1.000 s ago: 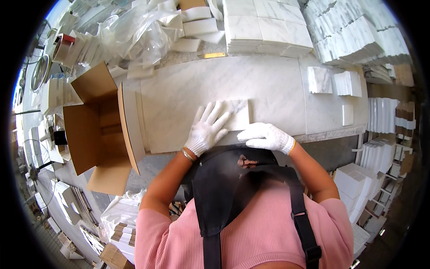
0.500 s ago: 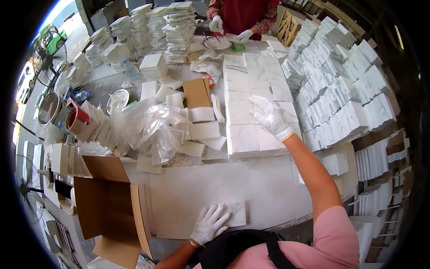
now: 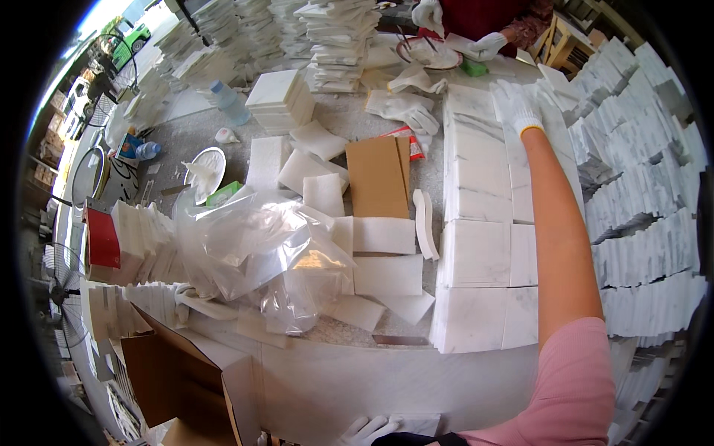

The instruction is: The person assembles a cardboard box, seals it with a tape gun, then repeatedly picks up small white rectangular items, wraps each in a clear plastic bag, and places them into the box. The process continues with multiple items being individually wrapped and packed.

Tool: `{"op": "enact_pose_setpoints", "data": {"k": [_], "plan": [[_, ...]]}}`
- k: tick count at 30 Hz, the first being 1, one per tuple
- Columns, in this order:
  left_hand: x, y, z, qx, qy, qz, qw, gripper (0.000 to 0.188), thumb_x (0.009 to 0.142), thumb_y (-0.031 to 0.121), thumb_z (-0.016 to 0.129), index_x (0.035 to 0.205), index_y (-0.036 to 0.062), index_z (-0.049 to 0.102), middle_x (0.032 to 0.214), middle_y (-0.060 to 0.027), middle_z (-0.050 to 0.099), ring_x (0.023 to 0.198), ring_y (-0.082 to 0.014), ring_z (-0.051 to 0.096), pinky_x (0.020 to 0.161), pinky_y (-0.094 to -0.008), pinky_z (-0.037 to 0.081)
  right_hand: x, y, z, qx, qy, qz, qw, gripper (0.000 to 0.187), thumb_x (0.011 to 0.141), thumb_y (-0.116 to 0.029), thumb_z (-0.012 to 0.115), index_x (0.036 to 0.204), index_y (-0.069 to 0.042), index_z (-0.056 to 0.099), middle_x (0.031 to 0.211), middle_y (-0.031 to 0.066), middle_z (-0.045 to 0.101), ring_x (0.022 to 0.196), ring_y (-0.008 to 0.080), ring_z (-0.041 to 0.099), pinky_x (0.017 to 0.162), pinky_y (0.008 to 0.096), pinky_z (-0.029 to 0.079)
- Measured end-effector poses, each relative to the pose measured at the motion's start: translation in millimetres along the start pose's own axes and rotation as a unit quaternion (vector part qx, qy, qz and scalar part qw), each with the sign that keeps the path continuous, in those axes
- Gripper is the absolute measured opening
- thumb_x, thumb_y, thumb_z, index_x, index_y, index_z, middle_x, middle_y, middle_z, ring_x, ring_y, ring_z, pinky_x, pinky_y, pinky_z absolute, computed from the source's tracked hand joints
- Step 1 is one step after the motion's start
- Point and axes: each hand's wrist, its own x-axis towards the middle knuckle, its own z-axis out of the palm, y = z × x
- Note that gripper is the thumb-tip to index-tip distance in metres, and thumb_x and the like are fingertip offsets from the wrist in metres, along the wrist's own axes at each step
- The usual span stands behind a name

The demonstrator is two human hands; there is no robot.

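Note:
My right hand (image 3: 517,108), in a white knit glove, reaches far out over the block of marble tiles (image 3: 480,253). Its fingers are stretched out against the tile tops near the far end, and nothing shows in its grasp. At the bottom edge is my left hand (image 3: 370,430), also gloved and partly cut off by the frame. Its fingers are spread beside the left end of a single marble tile (image 3: 418,424) on the pale slab (image 3: 401,379).
An open cardboard box (image 3: 175,372) stands at lower left. Clear plastic bags (image 3: 253,245), white foam sheets (image 3: 387,275) and brown cardboard (image 3: 377,178) cover the middle. Tile stacks (image 3: 647,186) line the right. A co-worker's gloved hands (image 3: 487,46) are at the far side.
My right hand has moved away from me, from the block's middle to its far end. The view has shifted forward, so my left hand and the single tile appear lower.

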Motion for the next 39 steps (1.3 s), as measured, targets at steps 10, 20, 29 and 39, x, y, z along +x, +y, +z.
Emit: {"op": "enact_pose_setpoints", "data": {"k": [10, 20, 29, 39], "plan": [[4, -4, -12, -0.089, -0.033, -0.071, 0.993, 0.06, 0.094, 0.04, 0.062, 0.147, 0.0142, 0.053, 0.151, -0.0141, 0.052, 0.143, -0.0335, 0.042, 0.122, -0.0479, 0.027, -16, -37, -64, -0.013, 0.083, -0.009, 0.996, 0.044, 0.097, -0.053, 0.056, 0.104, -0.014, 0.074, 0.112, 0.0144, 0.07, 0.117, 0.0344, 0.061, 0.105, 0.0501, 0.043], [18, 4, -22, 0.109, 0.093, 0.077, 0.987, 0.046, 0.096, 0.033, 0.06, 0.138, 0.0126, 0.064, 0.142, -0.015, 0.059, 0.134, -0.0316, 0.051, 0.118, -0.0471, 0.034, -13, 2, -150, -0.077, -0.169, -0.176, 0.967, 0.063, 0.073, -0.036, 0.085, 0.126, -0.017, 0.058, 0.121, 0.0128, 0.069, 0.117, 0.0343, 0.065, 0.097, 0.0489, 0.051], [21, 4, -37, 0.078, 0.012, 0.09, 0.993, 0.058, 0.094, 0.047, 0.063, 0.144, 0.0186, 0.057, 0.151, -0.014, 0.052, 0.138, -0.0338, 0.049, 0.112, -0.05, 0.039, -171, -26, -273, 0.207, 0.031, -0.262, 0.942, 0.051, 0.075, -0.017, 0.087, 0.124, -0.015, 0.071, 0.109, 0.0068, 0.074, 0.099, 0.0226, 0.072, 0.089, 0.0328, 0.057], [2, 8, -19, 0.034, 0.137, 0.065, 0.988, 0.052, 0.084, 0.032, 0.079, 0.133, 0.0217, 0.065, 0.15, -0.0223, 0.05, 0.135, -0.0397, 0.053, 0.111, -0.055, 0.042, -453, -110, -257, 0.463, -0.466, -0.11, 0.746, 0.056, 0.078, -0.024, 0.082, 0.129, -0.004, 0.071, 0.118, 0.0079, 0.074, 0.107, 0.0163, 0.066, 0.096, 0.0332, 0.052]]}}
